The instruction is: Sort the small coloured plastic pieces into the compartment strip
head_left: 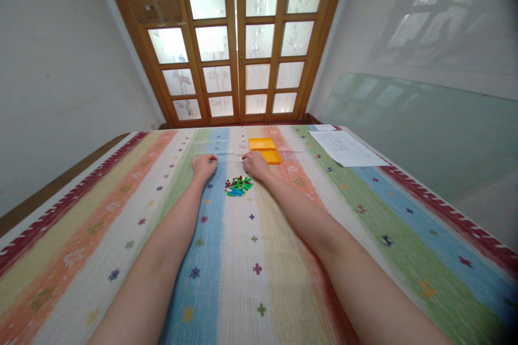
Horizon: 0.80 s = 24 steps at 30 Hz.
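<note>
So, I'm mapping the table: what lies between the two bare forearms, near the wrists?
A loose pile of small green, blue and brown pieces on the striped cloth, seen in the head view.

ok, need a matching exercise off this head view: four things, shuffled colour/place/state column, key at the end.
Things
1. Box
2. Pile of small pieces
3. Large paper sheet
4. Left hand

Descriptions
A. White, lying flat toward the right side of the table
B. Left of the mixed-colour heap, by the blue and green stripes
C. Mixed green, blue and dark red-brown, between the two forearms
D. Yellow-orange, open, beside the right hand

Pairs: 1-D, 2-C, 3-A, 4-B
</note>
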Tool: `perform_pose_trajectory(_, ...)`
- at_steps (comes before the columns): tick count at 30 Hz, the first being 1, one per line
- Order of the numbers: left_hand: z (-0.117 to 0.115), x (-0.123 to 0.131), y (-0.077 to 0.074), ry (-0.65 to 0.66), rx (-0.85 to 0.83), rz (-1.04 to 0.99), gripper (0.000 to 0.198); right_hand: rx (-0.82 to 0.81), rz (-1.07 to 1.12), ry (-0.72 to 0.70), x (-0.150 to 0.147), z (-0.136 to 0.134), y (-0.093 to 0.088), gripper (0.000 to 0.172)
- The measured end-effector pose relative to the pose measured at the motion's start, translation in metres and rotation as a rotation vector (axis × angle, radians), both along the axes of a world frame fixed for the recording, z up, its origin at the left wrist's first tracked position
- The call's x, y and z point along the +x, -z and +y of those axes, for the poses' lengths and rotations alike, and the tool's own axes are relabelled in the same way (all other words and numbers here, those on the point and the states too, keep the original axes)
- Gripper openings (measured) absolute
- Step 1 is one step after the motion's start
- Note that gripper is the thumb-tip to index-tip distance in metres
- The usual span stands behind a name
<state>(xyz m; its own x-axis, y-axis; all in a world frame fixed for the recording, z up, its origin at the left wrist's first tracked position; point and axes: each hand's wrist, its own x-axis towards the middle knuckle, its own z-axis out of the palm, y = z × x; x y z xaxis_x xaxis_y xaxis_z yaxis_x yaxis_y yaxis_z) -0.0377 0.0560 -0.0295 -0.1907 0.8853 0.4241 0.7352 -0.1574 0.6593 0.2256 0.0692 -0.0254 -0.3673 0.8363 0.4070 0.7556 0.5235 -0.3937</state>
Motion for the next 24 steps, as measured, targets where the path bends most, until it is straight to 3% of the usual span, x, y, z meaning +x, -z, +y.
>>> perform_pose_trajectory(10,0.0006,-0.0009,0.0001,-0.077,-0.145,0.273,0.025,0.037,-0.076,-0.025,-0.003,-0.001,0.0019,0.029)
perform_pose_trajectory(24,0.0068,-0.0027,0.0063,-0.09,-0.133,0.29,0.028,0.021,-0.042,-0.042,-0.0023,0.0009,0.0054,0.028)
